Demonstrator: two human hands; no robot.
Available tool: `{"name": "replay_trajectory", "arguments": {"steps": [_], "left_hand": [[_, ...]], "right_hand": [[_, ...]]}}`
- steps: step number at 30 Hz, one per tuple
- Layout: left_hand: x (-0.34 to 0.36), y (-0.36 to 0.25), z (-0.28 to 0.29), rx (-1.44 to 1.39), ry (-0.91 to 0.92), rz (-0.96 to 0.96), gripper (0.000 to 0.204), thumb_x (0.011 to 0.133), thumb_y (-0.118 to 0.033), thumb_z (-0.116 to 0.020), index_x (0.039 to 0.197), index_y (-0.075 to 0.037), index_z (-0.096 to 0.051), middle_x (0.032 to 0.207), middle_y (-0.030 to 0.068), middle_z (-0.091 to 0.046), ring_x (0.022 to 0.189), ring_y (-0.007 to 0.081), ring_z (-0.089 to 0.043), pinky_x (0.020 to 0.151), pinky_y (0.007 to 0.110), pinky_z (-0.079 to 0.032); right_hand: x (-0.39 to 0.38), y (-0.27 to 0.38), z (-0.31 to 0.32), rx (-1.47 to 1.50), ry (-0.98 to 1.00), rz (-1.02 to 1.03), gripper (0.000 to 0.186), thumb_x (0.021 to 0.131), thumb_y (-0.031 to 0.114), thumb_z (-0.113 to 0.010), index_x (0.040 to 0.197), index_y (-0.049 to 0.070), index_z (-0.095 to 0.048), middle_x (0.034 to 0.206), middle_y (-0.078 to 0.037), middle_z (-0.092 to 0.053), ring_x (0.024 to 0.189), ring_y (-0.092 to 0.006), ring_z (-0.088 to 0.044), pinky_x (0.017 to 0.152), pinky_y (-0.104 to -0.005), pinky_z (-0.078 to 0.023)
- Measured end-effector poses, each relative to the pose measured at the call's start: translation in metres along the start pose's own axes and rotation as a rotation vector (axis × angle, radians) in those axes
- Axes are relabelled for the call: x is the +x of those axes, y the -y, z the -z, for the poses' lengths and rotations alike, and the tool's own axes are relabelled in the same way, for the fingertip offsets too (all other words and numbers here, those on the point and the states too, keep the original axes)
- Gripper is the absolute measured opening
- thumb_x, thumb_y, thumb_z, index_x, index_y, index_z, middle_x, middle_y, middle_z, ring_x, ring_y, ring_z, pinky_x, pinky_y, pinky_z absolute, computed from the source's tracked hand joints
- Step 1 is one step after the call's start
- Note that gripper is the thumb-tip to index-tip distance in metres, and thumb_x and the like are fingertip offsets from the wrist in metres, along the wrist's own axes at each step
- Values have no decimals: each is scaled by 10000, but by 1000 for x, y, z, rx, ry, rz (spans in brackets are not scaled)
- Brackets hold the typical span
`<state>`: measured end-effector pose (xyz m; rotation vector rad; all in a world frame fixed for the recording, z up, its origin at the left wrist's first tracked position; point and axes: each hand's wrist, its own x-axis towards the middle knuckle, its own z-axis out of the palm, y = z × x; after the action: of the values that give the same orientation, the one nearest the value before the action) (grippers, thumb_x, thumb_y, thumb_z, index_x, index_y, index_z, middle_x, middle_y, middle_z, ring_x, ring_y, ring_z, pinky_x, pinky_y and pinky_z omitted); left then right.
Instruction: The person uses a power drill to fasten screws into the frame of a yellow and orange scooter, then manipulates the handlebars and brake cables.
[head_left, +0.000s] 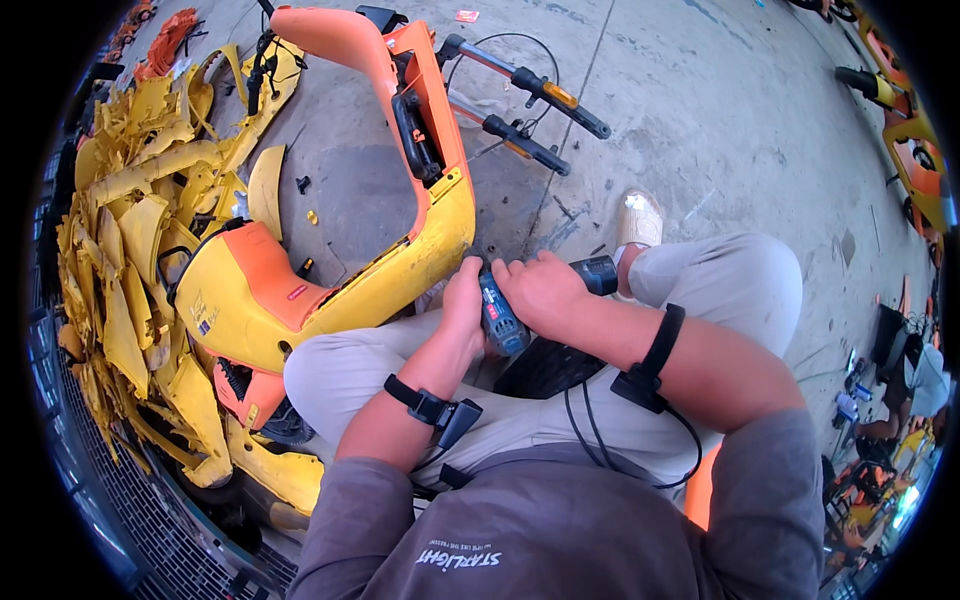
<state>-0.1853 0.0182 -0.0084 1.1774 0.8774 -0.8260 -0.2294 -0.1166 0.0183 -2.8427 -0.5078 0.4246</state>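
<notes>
My right hand (pixel 543 292) is closed around a blue cordless drill (pixel 503 318). The drill's dark battery (pixel 597 274) sticks out to the right of that hand. Close against the drill's left side is my left hand (pixel 463 296); its fingers look curled together near the tool's front end, and what they hold is hidden. Both hands are beside the lower edge of a yellow and orange electric scooter body (pixel 405 275), which is tilted in front of my left knee. Its front fork (pixel 520 80) points right, with no wheel on it. The drill's tip is hidden.
A large heap of yellow body panels (pixel 135 250) lies to the left. Small loose parts (pixel 312 216) are scattered on the concrete floor (pixel 720 130). More yellow and orange scooters (pixel 912 150) stand at the far right. Tools and clutter (pixel 880 430) lie below them.
</notes>
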Motion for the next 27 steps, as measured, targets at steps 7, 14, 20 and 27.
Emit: {"name": "replay_trajectory", "arguments": {"steps": [7,14,20,27], "left_hand": [[-5,-1,2,15,10,21,282,908,-357,-549,939,-76,-563,788,61,-622,663,200,-645,610,394,-541],[-13,-5,-4,-24,13,18,285,918,-347,-557,967,-67,-549,813,78,-625,680,204,-655,625,387,-558],[-6,-2,0,-33,13,-31,261,919,-282,-563,994,-32,-569,833,79,-642,715,189,-672,657,357,-568],[-6,-2,-8,35,-22,-27,258,906,-276,-571,982,-30,-575,811,75,-635,699,187,-668,642,352,-565]], "right_hand": [[-1,2,0,-13,-20,0,326,831,169,-594,1115,13,-561,886,-84,-690,774,-222,-694,728,-332,-461],[0,1,-1,16,27,-7,417,823,157,-590,1206,-1,-534,909,-102,-680,791,-242,-695,762,-352,-480],[0,-1,-3,-7,-24,-1,313,825,171,-594,1098,21,-567,880,-82,-686,770,-225,-691,727,-332,-462],[-4,-6,-8,-10,-51,-2,333,825,172,-597,1126,29,-571,899,-83,-690,781,-225,-692,738,-328,-465]]}}
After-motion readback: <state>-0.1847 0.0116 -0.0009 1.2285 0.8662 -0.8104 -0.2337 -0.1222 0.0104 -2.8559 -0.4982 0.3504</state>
